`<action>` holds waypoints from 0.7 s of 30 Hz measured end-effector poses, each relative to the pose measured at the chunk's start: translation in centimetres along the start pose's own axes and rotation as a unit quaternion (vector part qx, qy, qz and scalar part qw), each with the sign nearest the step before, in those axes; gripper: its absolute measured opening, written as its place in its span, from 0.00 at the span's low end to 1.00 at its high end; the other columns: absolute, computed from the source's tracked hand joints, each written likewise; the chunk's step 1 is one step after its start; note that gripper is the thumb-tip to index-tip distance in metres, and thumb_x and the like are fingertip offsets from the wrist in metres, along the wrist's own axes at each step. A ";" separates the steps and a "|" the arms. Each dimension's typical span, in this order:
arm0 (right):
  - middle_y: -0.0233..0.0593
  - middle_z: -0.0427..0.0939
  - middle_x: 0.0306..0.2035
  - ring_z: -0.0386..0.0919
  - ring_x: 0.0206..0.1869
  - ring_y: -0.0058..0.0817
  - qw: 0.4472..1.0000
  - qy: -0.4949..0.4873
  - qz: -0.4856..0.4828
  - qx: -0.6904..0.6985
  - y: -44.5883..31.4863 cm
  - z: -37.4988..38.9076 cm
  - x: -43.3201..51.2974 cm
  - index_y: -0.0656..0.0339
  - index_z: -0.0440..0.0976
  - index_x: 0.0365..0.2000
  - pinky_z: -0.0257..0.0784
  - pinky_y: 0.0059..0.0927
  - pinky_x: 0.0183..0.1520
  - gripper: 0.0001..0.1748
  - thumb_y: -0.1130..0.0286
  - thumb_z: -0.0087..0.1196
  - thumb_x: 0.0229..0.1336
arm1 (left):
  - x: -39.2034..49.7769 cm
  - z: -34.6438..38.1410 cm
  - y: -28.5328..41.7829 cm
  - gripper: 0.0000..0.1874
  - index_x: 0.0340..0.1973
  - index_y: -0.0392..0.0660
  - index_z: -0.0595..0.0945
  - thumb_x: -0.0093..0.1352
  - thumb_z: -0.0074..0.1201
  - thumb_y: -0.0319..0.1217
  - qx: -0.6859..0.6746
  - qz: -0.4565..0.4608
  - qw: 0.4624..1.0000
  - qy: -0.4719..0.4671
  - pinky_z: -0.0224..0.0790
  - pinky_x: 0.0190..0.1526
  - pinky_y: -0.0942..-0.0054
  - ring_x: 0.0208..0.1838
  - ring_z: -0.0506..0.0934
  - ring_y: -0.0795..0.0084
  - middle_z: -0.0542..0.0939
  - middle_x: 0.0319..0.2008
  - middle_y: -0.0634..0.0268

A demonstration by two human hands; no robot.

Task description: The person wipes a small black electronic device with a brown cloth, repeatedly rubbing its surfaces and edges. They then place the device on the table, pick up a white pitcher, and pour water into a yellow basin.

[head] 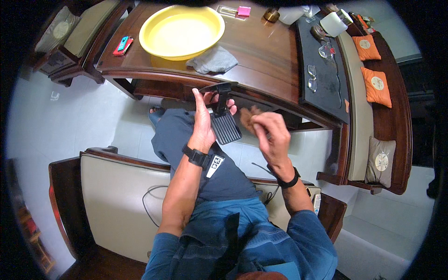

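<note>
In my left hand (202,127) is a black folding stand (226,128), perhaps for a phone, with a ribbed rectangular plate, a hinged arm and a flat disc-like part at its top. My left thumb points up along one side, and fingertips show behind the arm. To the right of the stand, my right hand (274,134) pinches a small brown cloth or pad (249,118), blurred so that its exact kind is unclear. A small gap separates the brown piece from the stand. Both hands are above my lap, near the wooden table's front edge.
On the wooden table (259,66) are a yellow basin (182,50), a grey cloth (214,60), small red and teal boxes (122,45) and a pink item (244,11). A black tray (323,101) at the right bears eyeglasses (312,78). A cable (144,199) lies on the seat.
</note>
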State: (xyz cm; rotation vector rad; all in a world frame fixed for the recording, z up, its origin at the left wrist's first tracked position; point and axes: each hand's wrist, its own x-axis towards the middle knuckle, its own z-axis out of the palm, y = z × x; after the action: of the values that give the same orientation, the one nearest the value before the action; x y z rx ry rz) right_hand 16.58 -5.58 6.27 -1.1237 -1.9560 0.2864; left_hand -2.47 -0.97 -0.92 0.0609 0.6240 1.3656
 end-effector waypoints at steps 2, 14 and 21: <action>0.44 0.81 0.45 0.82 0.50 0.38 0.996 0.080 -0.040 -0.012 -0.6 0.3 1.1 0.63 0.83 0.43 0.78 0.35 0.52 0.17 0.89 0.65 0.53 | -0.4 0.5 -0.2 0.38 0.58 0.47 0.74 0.74 0.41 0.69 -0.012 -0.012 1.000 -0.014 0.85 0.50 0.48 0.46 0.85 0.58 0.79 0.46 0.60; 0.50 0.77 0.41 0.79 0.45 0.50 0.985 -0.144 -0.092 0.032 0.1 6.3 1.5 0.65 0.79 0.40 0.77 0.44 0.51 0.11 0.85 0.62 0.55 | -0.2 -0.7 -0.3 0.33 0.57 0.46 0.77 0.81 0.34 0.61 0.061 0.050 0.993 -0.085 0.78 0.58 0.64 0.54 0.82 0.65 0.82 0.62 0.57; 0.51 0.79 0.43 0.80 0.45 0.50 0.997 -0.029 -0.060 0.028 -1.1 4.5 1.5 0.66 0.81 0.42 0.78 0.44 0.51 0.13 0.81 0.65 0.55 | 0.2 -0.4 -1.0 0.31 0.58 0.47 0.76 0.83 0.33 0.59 0.156 0.143 0.977 -0.038 0.68 0.70 0.59 0.64 0.76 0.63 0.78 0.65 0.57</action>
State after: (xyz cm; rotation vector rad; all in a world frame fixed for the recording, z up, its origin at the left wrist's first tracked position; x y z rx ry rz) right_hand 12.14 -4.11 4.90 -0.9681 -2.0457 0.3102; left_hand -1.73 -1.17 -1.76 0.4700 0.7822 1.5211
